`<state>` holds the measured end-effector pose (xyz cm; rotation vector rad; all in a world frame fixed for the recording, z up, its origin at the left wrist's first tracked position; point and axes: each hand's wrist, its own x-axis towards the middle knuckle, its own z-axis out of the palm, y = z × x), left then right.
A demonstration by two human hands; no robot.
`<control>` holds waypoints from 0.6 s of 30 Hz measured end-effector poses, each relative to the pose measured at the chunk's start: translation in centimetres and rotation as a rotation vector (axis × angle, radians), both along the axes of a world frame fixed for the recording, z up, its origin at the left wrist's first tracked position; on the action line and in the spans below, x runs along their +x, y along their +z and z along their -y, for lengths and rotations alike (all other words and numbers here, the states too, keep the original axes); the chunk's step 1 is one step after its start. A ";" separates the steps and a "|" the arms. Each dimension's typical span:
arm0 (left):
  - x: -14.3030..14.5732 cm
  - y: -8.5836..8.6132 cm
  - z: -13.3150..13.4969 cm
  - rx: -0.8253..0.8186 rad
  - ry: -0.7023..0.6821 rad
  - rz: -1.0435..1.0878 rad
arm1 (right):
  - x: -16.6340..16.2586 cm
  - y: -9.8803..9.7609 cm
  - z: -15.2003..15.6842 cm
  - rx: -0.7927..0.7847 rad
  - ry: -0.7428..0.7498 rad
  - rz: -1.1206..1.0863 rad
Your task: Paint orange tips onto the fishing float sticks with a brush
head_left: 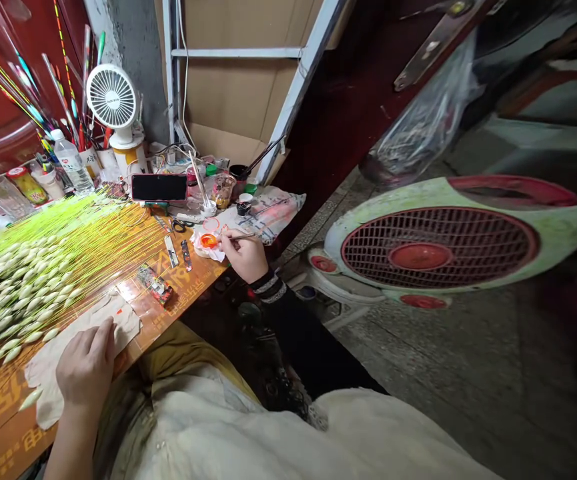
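My right hand (248, 255) pinches a thin paintbrush (242, 237), its front end at a small pot of bright orange paint (209, 240). The pot sits on crumpled white tissue (214, 253) near the table edge. My left hand (87, 360) lies closed on a pale cloth (48, 373). A whitish fishing float (31, 398) lies beside it, in line with the fingers, and its stem seems to run under them. An orange spot (119, 311) shows just past the fingertips. Many more floats (33, 287) with yellow-green stems lie heaped at left.
A phone (159, 188) leans behind the stems, near a small white fan (112, 97) and a water bottle (73, 163). Scissors (181, 225), a utility blade (171, 251) and a paint-stained block (155, 285) lie on the table (188, 300). A large fan (443, 247) stands at right.
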<state>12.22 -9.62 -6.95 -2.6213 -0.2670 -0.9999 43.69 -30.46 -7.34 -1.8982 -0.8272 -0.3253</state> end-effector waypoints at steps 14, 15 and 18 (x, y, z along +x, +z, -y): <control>0.0 -0.1 -0.1 -0.019 0.004 0.005 | -1.2 0.2 2.5 0.058 0.009 -0.038; 0.1 -0.1 -0.1 -0.023 0.003 0.006 | -1.3 0.4 2.7 0.064 0.014 -0.054; 0.1 -0.2 -0.2 -0.029 -0.003 0.013 | -1.2 0.9 3.2 0.089 0.026 -0.105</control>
